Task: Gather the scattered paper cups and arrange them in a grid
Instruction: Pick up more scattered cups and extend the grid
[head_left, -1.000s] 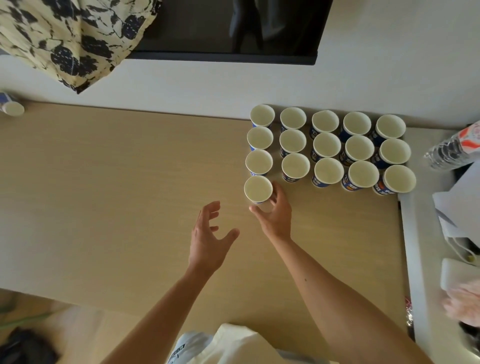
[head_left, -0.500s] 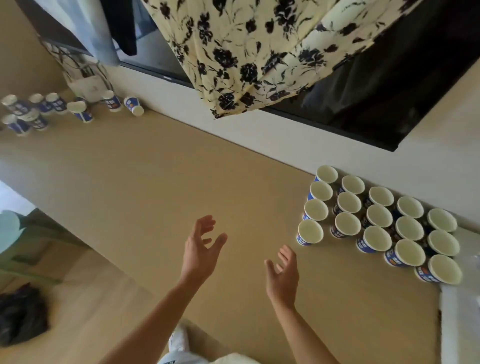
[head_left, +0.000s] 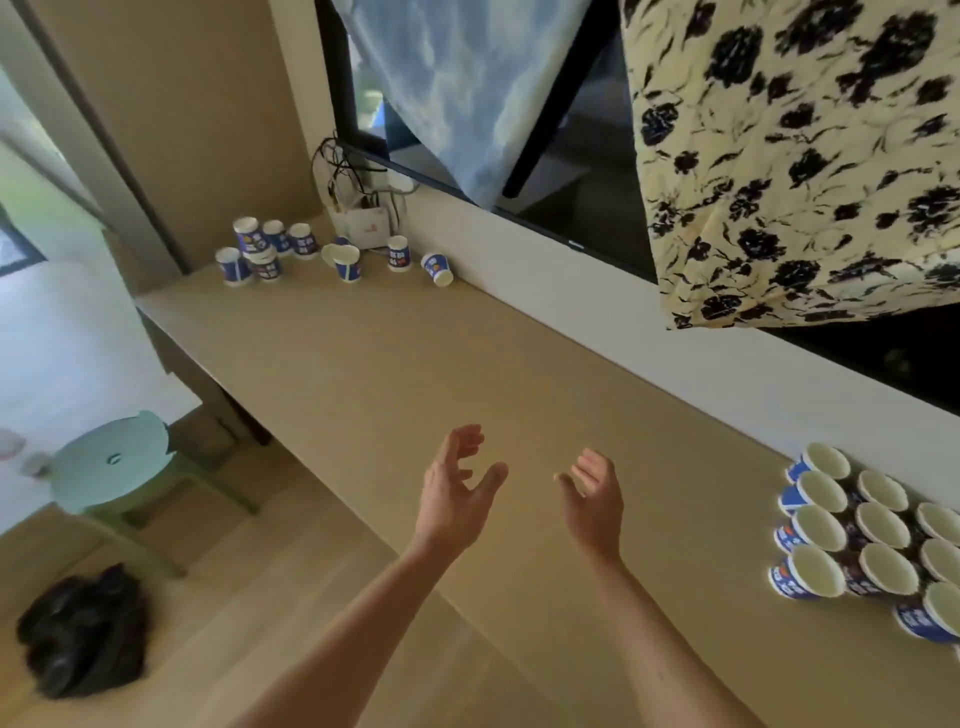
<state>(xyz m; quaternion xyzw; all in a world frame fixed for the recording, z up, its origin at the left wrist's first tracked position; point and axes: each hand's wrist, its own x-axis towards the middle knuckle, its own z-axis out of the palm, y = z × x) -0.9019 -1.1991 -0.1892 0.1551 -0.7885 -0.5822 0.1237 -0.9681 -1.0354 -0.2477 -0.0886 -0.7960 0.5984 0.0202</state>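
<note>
Pale wood of the table (head_left: 467, 364) lies under both bare forearms, which reach in from the near edge. Just beyond them the left hand (head_left: 457, 488) and the right hand (head_left: 595, 493) hover above the bare middle of the top, side by side and a little apart. The fingers of both are loosely spread, the palms turned partly toward each other, and neither holds anything.

At about the same depth, at the right edge of the view, stands the grid (head_left: 857, 535): upright cups with their mouths up, packed in touching rows and cut off by the frame. It is well apart from the right hand. Off the table on the near left are a black bundle (head_left: 83, 629) on the floor and a mint-green stool (head_left: 111, 462).

The scattered cups (head_left: 270, 252) sit at the far left end of the table, well apart from both hands, against the corner and beside a white box (head_left: 366, 223) trailing cables. Most stand with their long axis vertical, though at this range I cannot tell which end is up. One tipped cup (head_left: 437, 269) leans or lies over nearest the wall, its mouth pointing roughly toward the near right.

So the next pickup lies far and to the left of the hands, with the left hand the nearer of the two. I judge that reaching the cluster calls for a step along the table, not a stretch. A floral cloth (head_left: 795, 156) hangs over the far right.
</note>
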